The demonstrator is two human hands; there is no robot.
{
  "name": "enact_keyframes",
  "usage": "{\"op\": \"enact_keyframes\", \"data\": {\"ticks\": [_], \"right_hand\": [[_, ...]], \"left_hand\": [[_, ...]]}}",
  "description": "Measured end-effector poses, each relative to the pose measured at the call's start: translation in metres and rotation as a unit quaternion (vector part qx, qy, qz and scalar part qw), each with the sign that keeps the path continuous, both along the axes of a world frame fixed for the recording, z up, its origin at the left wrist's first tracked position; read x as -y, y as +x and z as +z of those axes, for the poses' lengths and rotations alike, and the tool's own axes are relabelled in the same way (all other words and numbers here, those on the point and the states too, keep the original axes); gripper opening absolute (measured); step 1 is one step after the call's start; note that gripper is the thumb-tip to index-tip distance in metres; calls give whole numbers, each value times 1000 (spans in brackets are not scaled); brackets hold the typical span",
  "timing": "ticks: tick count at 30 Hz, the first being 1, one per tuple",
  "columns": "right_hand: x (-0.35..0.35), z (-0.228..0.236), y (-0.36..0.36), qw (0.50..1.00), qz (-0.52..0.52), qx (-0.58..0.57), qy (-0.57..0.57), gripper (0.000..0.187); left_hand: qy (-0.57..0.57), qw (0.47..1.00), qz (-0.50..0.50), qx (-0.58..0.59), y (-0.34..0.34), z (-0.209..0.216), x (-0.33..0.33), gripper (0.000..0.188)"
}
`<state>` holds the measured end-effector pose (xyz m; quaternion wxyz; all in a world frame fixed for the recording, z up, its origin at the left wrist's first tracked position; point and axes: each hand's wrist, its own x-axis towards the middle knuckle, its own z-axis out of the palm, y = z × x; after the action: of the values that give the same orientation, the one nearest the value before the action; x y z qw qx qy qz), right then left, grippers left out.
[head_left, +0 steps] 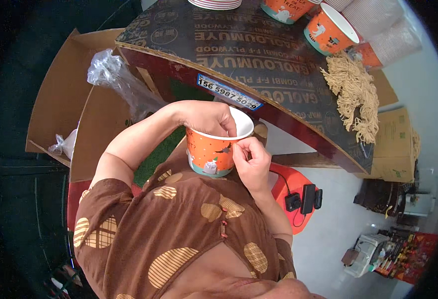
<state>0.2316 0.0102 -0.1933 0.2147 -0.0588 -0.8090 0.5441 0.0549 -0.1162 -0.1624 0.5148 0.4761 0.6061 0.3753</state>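
Note:
In front of my chest is an orange paper bucket with a white inside, a green lower band and printed figures. It is tilted slightly, its mouth facing up. My left hand reaches over the rim into it, fingers curled near the inner right wall; the fingertips are partly hidden. My right hand touches the outside of the same wall just below the rim. Its thumb and fingertips are pinched together there, and whatever lies between them is too small to make out.
A dark plywood table stands ahead, bearing a bundle of beige cords, another orange bucket and stacked buckets in plastic. An open cardboard box with a clear plastic bag is at left. A red stool carries black devices.

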Motion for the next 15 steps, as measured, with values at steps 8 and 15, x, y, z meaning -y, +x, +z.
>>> {"op": "enact_keyframes", "data": {"ticks": [8, 15], "right_hand": [[-4, -3, 1, 1000, -3, -13, 15, 10], [-7, -9, 4, 1000, -13, 5, -4, 11]], "left_hand": [[-16, 1000, -21, -3, -3, -1, -8, 15], [68, 998, -15, -5, -3, -3, -7, 27]]}}
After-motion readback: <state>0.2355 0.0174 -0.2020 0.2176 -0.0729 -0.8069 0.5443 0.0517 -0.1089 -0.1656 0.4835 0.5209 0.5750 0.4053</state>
